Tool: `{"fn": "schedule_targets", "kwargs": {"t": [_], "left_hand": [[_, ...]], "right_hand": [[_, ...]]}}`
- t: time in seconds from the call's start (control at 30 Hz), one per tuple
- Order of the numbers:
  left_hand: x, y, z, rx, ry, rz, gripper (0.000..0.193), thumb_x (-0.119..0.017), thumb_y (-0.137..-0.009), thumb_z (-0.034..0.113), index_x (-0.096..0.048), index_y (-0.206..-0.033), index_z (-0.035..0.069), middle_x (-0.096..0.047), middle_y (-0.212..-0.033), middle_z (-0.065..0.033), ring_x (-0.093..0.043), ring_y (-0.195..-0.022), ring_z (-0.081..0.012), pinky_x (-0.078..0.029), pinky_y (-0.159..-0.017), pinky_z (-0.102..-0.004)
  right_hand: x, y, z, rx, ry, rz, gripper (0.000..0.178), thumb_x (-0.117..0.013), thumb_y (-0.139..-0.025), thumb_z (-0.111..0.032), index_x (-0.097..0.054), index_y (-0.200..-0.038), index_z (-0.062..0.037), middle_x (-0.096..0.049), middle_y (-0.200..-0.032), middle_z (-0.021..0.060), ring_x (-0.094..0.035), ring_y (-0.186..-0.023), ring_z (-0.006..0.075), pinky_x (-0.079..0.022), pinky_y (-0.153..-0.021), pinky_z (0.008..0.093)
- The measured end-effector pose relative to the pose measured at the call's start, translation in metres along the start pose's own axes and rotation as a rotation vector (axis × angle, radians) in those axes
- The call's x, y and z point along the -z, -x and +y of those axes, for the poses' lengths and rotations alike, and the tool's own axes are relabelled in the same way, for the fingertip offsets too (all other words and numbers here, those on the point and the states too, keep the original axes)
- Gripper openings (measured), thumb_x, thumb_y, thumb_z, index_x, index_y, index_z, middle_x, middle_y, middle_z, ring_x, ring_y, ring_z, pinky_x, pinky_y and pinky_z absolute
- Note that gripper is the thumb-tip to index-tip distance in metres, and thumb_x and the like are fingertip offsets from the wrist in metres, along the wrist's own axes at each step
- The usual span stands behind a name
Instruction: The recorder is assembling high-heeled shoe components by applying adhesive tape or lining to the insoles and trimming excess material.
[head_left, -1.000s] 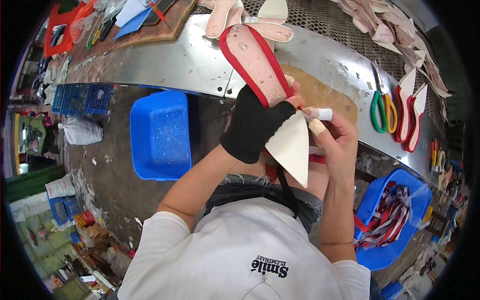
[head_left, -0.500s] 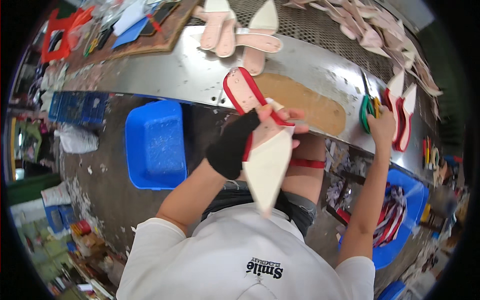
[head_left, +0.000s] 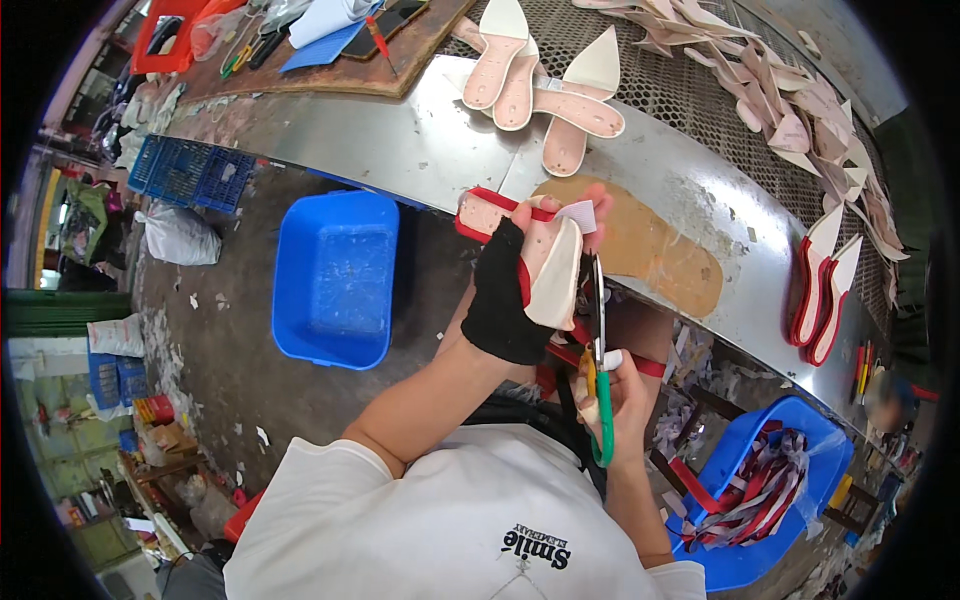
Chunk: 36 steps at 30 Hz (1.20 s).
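Note:
My left hand [head_left: 500, 290], in a black fingerless glove, grips a pink shoe insole [head_left: 552, 275] with a red edge and a cream pointed toe, now tilted in front of my lap. A small whitish piece [head_left: 577, 215] shows by its fingers; I cannot tell whether it is attached. My right hand [head_left: 628, 405], with white wrapping on a finger, is closed on scissors [head_left: 604, 415] with green and yellow handles. Their blades point up toward the bench, just right of the insole. On the bench to the right lie two red-edged insoles [head_left: 812, 285].
Several pink insoles [head_left: 515, 90] lie on the metal bench [head_left: 350, 140] near a brown sole-shaped patch [head_left: 650, 250]. More pieces are heaped on the mesh [head_left: 790, 130]. A blue tub [head_left: 335, 350] stands left; another blue tub [head_left: 725, 570] at right holds red and white strips [head_left: 765, 500].
My right hand has lifted the scissors off the bench and brought them beside the insole. My left hand has turned the insole, and its toe no longer points straight down at me.

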<state>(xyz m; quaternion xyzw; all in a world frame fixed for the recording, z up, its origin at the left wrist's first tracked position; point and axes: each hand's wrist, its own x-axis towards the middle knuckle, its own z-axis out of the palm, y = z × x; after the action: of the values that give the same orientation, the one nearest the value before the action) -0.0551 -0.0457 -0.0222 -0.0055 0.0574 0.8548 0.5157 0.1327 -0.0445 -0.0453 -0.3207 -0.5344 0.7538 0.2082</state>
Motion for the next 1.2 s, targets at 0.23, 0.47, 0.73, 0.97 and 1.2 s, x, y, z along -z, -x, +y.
{"fn": "schedule_targets", "kwargs": {"t": [0.23,0.47,0.73,0.97,1.2], "left_hand": [[-0.009,0.009,-0.005,0.042,-0.01,0.116,0.022,-0.05,-0.096,0.03,-0.05,-0.099,0.008,-0.048,-0.13,-0.0219,-0.052,-0.117,-0.0286,-0.046,-0.098,-0.0368],[0.009,0.003,-0.001,0.104,-0.168,-0.018,0.029,-0.052,-0.095,0.033,-0.049,-0.106,0.007,-0.049,-0.128,-0.019,-0.054,-0.115,-0.0259,-0.053,-0.086,-0.0373],[0.004,-0.003,-0.023,0.053,-0.393,-0.012,0.033,-0.047,-0.097,0.035,-0.05,-0.107,0.004,-0.057,-0.108,-0.0079,-0.06,-0.093,-0.022,-0.051,-0.081,-0.0344],[0.0,-0.005,-0.024,0.002,-0.632,0.064,0.024,-0.052,-0.095,0.026,-0.053,-0.102,0.003,-0.06,-0.092,-0.0081,-0.061,-0.085,-0.0159,-0.05,-0.076,-0.0296],[-0.005,0.0,-0.024,0.092,-0.914,0.053,0.023,-0.057,-0.093,0.024,-0.059,-0.099,0.002,-0.06,-0.086,-0.0026,-0.057,-0.08,-0.0107,-0.046,-0.072,-0.0257]], "right_hand": [[-0.008,-0.021,-0.013,0.073,0.03,0.014,0.035,-0.073,-0.074,-0.002,-0.049,-0.099,-0.0051,-0.055,-0.085,0.0008,-0.054,-0.076,0.0061,-0.044,-0.065,0.0208],[0.028,-0.028,-0.023,0.151,0.273,0.33,0.005,-0.053,-0.087,-0.005,-0.057,-0.089,-0.0071,-0.057,-0.069,-0.0014,-0.05,-0.046,0.0045,-0.034,-0.036,0.0183],[0.088,-0.078,-0.082,0.722,1.501,0.555,0.017,-0.059,-0.089,-0.009,-0.062,-0.101,0.0027,-0.062,-0.088,0.0051,-0.058,-0.077,0.01,-0.046,-0.066,0.0245],[0.032,-0.068,-0.076,0.418,0.315,0.06,0.021,-0.051,-0.09,0.001,-0.065,-0.105,0.0026,-0.062,-0.092,0.0042,-0.057,-0.078,0.0072,-0.045,-0.065,0.0198],[0.04,-0.088,-0.087,0.058,0.192,-0.051,0.013,-0.058,-0.091,-0.012,-0.065,-0.091,-0.0007,-0.06,-0.068,-0.0006,-0.051,-0.057,0.0026,-0.038,-0.051,0.0177]]}}
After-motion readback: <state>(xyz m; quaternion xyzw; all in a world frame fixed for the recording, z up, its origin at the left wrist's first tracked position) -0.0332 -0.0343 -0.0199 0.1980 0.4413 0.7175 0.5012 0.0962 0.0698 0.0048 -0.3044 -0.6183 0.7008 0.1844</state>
